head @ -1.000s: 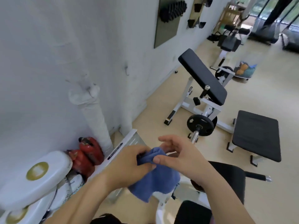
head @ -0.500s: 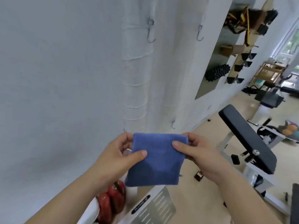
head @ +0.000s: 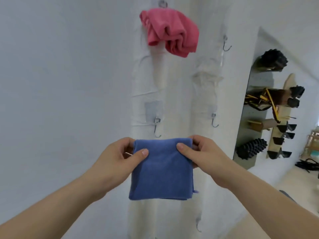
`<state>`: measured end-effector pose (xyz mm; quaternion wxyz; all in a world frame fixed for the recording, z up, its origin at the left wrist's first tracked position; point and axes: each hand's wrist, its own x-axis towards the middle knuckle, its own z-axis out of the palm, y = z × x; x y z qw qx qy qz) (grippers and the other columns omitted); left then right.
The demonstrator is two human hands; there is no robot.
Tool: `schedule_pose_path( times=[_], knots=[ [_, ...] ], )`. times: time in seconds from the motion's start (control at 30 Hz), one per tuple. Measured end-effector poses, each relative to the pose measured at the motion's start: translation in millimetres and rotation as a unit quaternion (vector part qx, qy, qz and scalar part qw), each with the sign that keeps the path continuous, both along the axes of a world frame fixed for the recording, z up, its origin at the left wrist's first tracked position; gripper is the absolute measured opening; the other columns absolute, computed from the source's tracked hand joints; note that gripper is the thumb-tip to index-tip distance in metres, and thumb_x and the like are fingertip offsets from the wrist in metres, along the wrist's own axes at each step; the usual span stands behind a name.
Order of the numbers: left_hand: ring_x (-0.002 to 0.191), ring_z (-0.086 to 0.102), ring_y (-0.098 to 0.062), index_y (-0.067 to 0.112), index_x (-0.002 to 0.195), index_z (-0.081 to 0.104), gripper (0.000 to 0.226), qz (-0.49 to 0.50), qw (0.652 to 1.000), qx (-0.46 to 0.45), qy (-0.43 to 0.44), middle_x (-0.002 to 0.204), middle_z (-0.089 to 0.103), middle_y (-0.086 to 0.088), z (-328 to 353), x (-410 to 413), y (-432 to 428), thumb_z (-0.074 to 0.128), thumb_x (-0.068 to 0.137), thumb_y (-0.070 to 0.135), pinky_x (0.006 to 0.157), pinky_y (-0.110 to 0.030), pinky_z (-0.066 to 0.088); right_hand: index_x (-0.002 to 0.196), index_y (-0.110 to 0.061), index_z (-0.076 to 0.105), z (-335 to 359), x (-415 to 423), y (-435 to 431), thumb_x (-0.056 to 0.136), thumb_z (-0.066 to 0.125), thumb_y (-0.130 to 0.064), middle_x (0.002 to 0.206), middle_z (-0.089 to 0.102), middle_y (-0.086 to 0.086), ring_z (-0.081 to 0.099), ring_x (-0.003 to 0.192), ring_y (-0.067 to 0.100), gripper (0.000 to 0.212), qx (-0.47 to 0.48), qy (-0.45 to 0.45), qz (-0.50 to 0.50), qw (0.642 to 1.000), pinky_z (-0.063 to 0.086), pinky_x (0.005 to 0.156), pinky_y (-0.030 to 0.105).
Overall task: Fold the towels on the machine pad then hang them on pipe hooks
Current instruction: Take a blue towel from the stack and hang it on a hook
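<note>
A folded blue towel [head: 161, 171] hangs flat between my hands in front of two white wrapped pipes [head: 146, 87]. My left hand [head: 119, 156] pinches its upper left corner, thumb on the front. My right hand [head: 198, 152] pinches the upper right corner the same way. Just above the towel's top edge an empty metal hook [head: 156, 128] sticks out of the left pipe. A pink towel [head: 170, 31] hangs bunched on a higher hook of that pipe.
The right pipe carries empty hooks at mid height [head: 214, 120] and higher up [head: 226, 45], and another hook [head: 198, 225] sits low down. A wall rack [head: 276, 118] with black rollers and gym accessories is at the right. Beige floor shows at the lower right.
My view has swung up from the gym machines to the pipes. My hands brought the blue towel from a bunch to a flat fold, then raised it to just below the hook; the pink towel came into view.
</note>
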<state>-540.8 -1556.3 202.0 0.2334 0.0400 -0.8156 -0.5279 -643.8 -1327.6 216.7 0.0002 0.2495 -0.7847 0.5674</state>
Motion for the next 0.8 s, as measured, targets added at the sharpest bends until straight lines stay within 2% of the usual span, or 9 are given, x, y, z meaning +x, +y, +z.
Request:
schedule_pose_path(
  times=[0.17,0.23,0.33,0.4,0.47,0.53,0.63,0.73,0.8],
  knots=[
    [0.089,0.073,-0.024,0.029,0.098,0.067,0.005,0.049,0.996,-0.027,0.07,0.095,0.076,0.001,39.8,-32.2,2.1,0.071,0.094,0.03,0.082,-0.041,0.061,0.099,-0.015,0.071,45.7,-44.3,-16.0,0.092,0.073,-0.039,0.101,0.077,0.009,0.073,0.092,0.028,0.025,-0.009,0.078,-0.022,0.997,0.06,0.086,0.047],
    [0.088,0.072,-0.025,0.027,0.095,0.066,0.007,0.077,0.994,-0.043,0.068,0.092,0.074,-0.001,43.1,-44.8,-0.4,0.071,0.093,0.031,0.079,-0.04,0.061,0.098,-0.013,0.07,48.6,-61.3,-24.6,0.092,0.073,-0.038,0.097,0.076,0.01,0.069,0.083,0.022,0.026,-0.005,0.083,-0.02,0.996,0.059,0.079,0.04],
    [0.087,0.071,-0.027,0.023,0.091,0.065,0.009,0.103,0.993,-0.042,0.036,0.09,0.073,-0.004,32.7,-58.4,-6.5,0.072,0.091,0.03,0.08,-0.047,0.063,0.1,-0.01,0.07,35.0,-81.7,-37.7,0.094,0.071,-0.036,0.099,0.074,0.015,0.064,0.079,0.016,0.027,0.016,0.069,-0.011,0.997,0.056,0.069,0.033],
    [0.087,0.07,-0.027,0.022,0.092,0.066,0.01,0.114,0.992,-0.041,0.028,0.09,0.072,-0.002,23.8,-65.7,-8.7,0.072,0.091,0.03,0.08,-0.046,0.062,0.104,-0.012,0.071,24.5,-90.5,-44.3,0.096,0.069,-0.036,0.093,0.073,0.009,0.065,0.079,0.016,0.025,0.016,0.037,0.006,0.999,0.056,0.062,0.028],
    [0.082,0.068,-0.025,0.019,0.094,0.065,0.011,0.123,0.991,-0.031,0.029,0.09,0.072,-0.002,18.1,-72.1,-6.9,0.071,0.092,0.028,0.078,-0.043,0.06,0.11,-0.017,0.072,17.9,-96.8,-47.9,0.097,0.069,-0.04,0.097,0.077,0.001,0.07,0.084,0.017,0.027,0.02,-0.022,0.034,0.999,0.06,0.064,0.029],
    [0.075,0.063,-0.02,0.013,0.097,0.065,0.015,0.124,0.992,-0.012,0.015,0.084,0.068,-0.003,13.0,-77.3,-4.7,0.071,0.092,0.026,0.071,-0.039,0.059,0.114,-0.021,0.074,13.2,-99.6,-48.2,0.095,0.069,-0.047,0.101,0.081,0.001,0.075,0.092,0.02,0.033,0.047,-0.106,0.068,0.991,0.063,0.072,0.035],
    [0.075,0.063,-0.018,0.009,0.1,0.065,0.02,0.101,0.994,0.032,-0.039,0.08,0.066,-0.004,5.2,-77.9,-1.8,0.071,0.092,0.026,0.061,-0.031,0.054,0.11,-0.017,0.075,9.1,-96.0,-43.4,0.093,0.069,-0.052,0.094,0.082,0.006,0.076,0.086,0.024,0.04,0.1,-0.177,0.088,0.975,0.061,0.068,0.035],
    [0.075,0.063,-0.019,0.009,0.098,0.064,0.026,0.129,0.991,0.025,-0.034,0.086,0.071,-0.009,5.6,-79.6,-1.9,0.078,0.084,0.026,0.061,-0.031,0.052,0.102,-0.015,0.071,12.0,-92.9,-44.0,0.088,0.076,-0.051,0.089,0.08,0.005,0.075,0.085,0.024,0.039,0.121,-0.126,0.043,0.984,0.064,0.079,0.041],
    [0.077,0.06,-0.017,0.016,0.094,0.06,0.031,0.182,0.982,-0.053,0.017,0.091,0.066,-0.001,10.3,-80.0,-3.9,0.083,0.075,0.025,0.066,-0.03,0.05,0.098,-0.018,0.064,16.4,-96.8,-46.2,0.078,0.085,-0.044,0.091,0.072,0.003,0.069,0.08,0.021,0.039,0.093,0.01,-0.03,0.995,0.059,0.079,0.038]
  ],
)
